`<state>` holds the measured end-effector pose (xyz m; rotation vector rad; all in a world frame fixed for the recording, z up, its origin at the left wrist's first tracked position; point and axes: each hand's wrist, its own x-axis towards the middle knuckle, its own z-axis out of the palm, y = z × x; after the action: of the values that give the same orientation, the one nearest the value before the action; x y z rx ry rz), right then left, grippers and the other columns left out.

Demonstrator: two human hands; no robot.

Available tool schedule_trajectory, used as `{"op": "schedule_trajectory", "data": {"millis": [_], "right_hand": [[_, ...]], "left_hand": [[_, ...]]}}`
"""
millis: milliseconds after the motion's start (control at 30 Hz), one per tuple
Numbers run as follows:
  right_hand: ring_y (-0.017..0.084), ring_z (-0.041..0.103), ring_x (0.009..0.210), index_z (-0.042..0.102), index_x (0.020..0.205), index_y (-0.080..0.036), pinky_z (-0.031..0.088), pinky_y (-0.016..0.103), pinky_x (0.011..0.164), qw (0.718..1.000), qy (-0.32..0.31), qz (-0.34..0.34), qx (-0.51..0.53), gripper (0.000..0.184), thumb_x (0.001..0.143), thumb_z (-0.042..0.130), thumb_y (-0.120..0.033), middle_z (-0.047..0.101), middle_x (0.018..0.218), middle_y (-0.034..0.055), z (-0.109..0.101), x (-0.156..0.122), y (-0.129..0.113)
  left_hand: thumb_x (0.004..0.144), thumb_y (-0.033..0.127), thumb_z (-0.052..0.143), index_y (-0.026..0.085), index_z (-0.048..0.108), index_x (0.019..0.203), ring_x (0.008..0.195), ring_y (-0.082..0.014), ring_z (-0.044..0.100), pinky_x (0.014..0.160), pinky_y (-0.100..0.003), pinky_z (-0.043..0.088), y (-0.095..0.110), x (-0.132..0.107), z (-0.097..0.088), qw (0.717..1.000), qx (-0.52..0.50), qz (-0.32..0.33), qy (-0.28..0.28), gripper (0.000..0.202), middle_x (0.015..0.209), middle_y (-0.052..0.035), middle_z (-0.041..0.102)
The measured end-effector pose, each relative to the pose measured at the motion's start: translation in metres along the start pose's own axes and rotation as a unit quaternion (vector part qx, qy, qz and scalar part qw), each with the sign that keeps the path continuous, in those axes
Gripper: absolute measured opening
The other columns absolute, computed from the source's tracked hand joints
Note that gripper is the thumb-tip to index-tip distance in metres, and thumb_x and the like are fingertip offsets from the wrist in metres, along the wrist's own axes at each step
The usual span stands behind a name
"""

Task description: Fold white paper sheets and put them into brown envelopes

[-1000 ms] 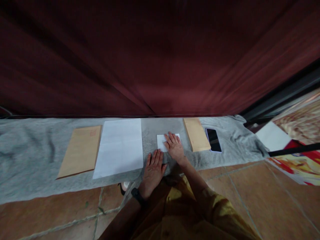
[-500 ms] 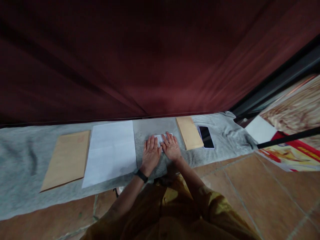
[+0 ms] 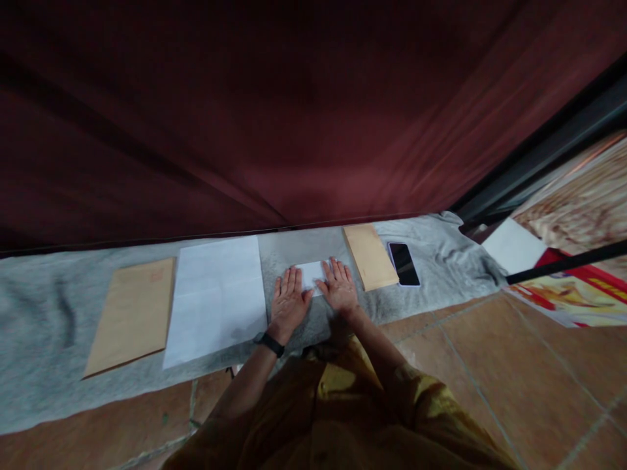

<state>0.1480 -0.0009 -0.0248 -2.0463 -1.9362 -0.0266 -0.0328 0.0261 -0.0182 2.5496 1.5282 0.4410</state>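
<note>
A small white folded paper [image 3: 310, 277] lies flat on the grey cloth [image 3: 294, 247] between my hands. My left hand [image 3: 289, 300] rests palm down at its left edge, fingers stretched out and pointing away from me. On the paper's right part my right hand [image 3: 339, 287] lies flat, fingers spread, covering that side. Neither hand grips anything. Left of my left hand is a large white sheet of paper [image 3: 215, 300], and just right of my right hand lies a small brown envelope [image 3: 371, 257].
A larger brown envelope [image 3: 130, 313] lies left of the white sheet. At the right a phone [image 3: 404, 264] sits beside the small envelope. A dark red curtain [image 3: 304, 130] hangs behind the cloth. A black bar [image 3: 568, 262] and a printed box [image 3: 573, 297] are at far right.
My left hand has slid left, off most of the small paper, so more of the white shows between my hands. My right hand has shifted only slightly.
</note>
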Motion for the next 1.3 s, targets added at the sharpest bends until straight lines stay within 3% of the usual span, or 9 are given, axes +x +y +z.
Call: {"op": "schedule_trajectory", "data": {"millis": [333,667,800,967,1133,1300], "right_hand": [[0.031,0.038,0.152,0.041,0.159,-0.011,0.03,0.052,0.123,1.0,0.004,0.011,0.0,0.056,0.11,0.034,-0.039,0.041,0.164,0.0178,0.005,-0.014,0.019],[0.03,0.035,0.154,0.046,0.155,-0.009,0.032,0.053,0.124,0.998,0.039,-0.009,0.042,0.054,0.108,0.038,-0.035,0.043,0.162,0.0191,-0.001,-0.019,0.017],[0.027,0.037,0.153,0.051,0.151,-0.012,0.031,0.05,0.126,0.995,-0.01,-0.08,0.058,0.05,0.108,0.042,-0.034,0.045,0.162,0.0151,-0.008,-0.026,0.005],[0.027,0.043,0.149,0.054,0.149,-0.014,0.034,0.048,0.125,0.991,-0.059,-0.111,0.049,0.048,0.106,0.051,-0.033,0.049,0.159,0.015,-0.014,-0.022,0.0],[0.028,0.049,0.144,0.058,0.145,-0.015,0.037,0.049,0.123,0.988,-0.087,-0.128,0.024,0.045,0.103,0.057,-0.031,0.052,0.156,0.0168,-0.022,-0.014,0.001],[0.029,0.055,0.139,0.06,0.141,-0.014,0.04,0.048,0.12,0.984,-0.109,-0.143,0.004,0.041,0.102,0.055,-0.023,0.055,0.152,0.0187,-0.025,-0.011,-0.009]], "left_hand": [[0.103,0.042,0.037,0.006,0.036,0.159,0.157,-0.0297,0.028,0.128,-0.053,0.023,0.003,-0.003,-0.006,1.0,0.009,-0.007,-0.006,0.066,0.165,-0.0184,0.039],[0.102,0.042,0.039,0.009,0.036,0.16,0.157,-0.0298,0.03,0.127,-0.054,0.024,0.0,-0.003,-0.003,1.0,-0.001,-0.003,0.004,0.066,0.165,-0.0173,0.039],[0.103,0.039,0.038,0.008,0.04,0.157,0.156,-0.0311,0.031,0.127,-0.055,0.024,-0.001,-0.003,-0.004,1.0,-0.005,0.007,0.013,0.063,0.164,-0.0189,0.041],[0.1,0.026,0.037,0.007,0.049,0.15,0.153,-0.03,0.038,0.125,-0.053,0.031,-0.004,-0.003,-0.005,0.997,-0.075,-0.013,0.016,0.055,0.159,-0.0194,0.048],[0.092,0.02,0.046,0.014,0.06,0.14,0.145,-0.0278,0.05,0.124,-0.051,0.036,-0.002,0.0,0.002,0.944,-0.307,-0.119,0.034,0.05,0.153,-0.0154,0.057],[0.088,0.022,0.054,0.018,0.063,0.133,0.13,-0.0292,0.063,0.112,-0.052,0.05,-0.003,0.005,0.01,0.907,-0.379,-0.176,0.051,0.046,0.136,-0.0147,0.069]]}}
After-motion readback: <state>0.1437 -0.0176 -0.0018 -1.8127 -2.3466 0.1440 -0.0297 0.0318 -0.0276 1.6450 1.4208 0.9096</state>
